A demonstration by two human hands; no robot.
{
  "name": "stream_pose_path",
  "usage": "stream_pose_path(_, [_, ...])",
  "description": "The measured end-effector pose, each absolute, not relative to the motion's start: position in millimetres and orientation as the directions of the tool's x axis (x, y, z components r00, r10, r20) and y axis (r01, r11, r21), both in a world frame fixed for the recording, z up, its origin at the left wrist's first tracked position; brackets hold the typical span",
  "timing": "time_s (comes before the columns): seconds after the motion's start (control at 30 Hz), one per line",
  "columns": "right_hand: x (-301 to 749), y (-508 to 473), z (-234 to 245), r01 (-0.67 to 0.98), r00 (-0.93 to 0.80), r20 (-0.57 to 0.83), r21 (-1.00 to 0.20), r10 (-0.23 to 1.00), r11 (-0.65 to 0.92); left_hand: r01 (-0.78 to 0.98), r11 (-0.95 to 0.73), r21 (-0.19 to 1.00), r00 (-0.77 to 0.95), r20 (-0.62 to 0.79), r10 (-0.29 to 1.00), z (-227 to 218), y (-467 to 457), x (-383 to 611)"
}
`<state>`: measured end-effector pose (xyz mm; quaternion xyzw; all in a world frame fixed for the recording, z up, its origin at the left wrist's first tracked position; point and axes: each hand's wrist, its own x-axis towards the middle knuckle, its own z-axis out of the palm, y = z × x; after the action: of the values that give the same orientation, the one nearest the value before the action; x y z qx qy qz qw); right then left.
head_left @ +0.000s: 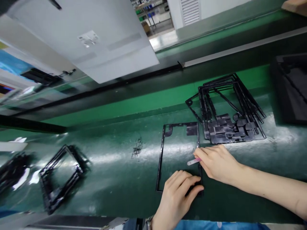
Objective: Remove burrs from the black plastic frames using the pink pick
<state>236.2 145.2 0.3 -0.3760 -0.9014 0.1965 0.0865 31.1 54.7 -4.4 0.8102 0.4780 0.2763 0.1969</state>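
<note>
ok, black plastic frame point(161, 153) lies flat on the green tabletop point(107, 179), centre-right, just in front of the person. it's a thin rectangular outline with an open middle, two wider tabs at the far corners, and glossy rails. the long side runs away from the person.

left hand point(177, 195): palm down on the near right corner of the frame, fingers spread over the rail. grip is released, it's pressing and not clasping.

right hand point(217, 163): grip clenched on a small pinkish tool point(192, 162), pinched between thumb and fingers. the tool tip sits at the frame's right rail, about halfway along it. can't tell the tool type, it's too small.

stack of black frames point(227, 127) lies beyond the right hand, near but apart from it. they're the same kind of part, piled loosely and skewed.

dark tray point(291, 92) sits at the far right edge, contents can't be made out.

small clump of dark shavings point(137, 148) lies left of the frame, loose on the tabletop.

more frames point(46, 191) lie far left, blurred and well apart from the hands.
</note>
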Motion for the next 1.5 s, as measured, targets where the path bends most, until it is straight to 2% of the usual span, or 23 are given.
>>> stream_pose_path(0.5, [235.0, 145.9, 2.2, 0.633, -0.732, -0.021, -0.392, 0.681, 0.668, 0.643, -0.532, 0.552, 0.436, 0.307, 0.846, -6.9, 52.3, 27.3])
stream_pose_path(1.0, [235.1, 145.9, 2.4, 0.642, -0.738, -0.056, -0.362, 0.672, 0.675, 0.658, -0.447, 0.606, 0.468, 0.136, 0.873, -4.0, 56.3, 32.6])
stream_pose_path(1.27, [234.3, 147.8, 4.3, 0.636, -0.749, -0.075, -0.363, 0.659, 0.681, 0.601, -0.353, 0.717, 0.400, 0.113, 0.909, -3.2, 51.7, 26.1])
stream_pose_path(1.5, [234.1, 146.7, 2.9, 0.639, -0.746, -0.077, -0.362, 0.662, 0.678, 0.619, -0.432, 0.656, 0.477, 0.123, 0.870, 4.0, 56.7, 26.8])
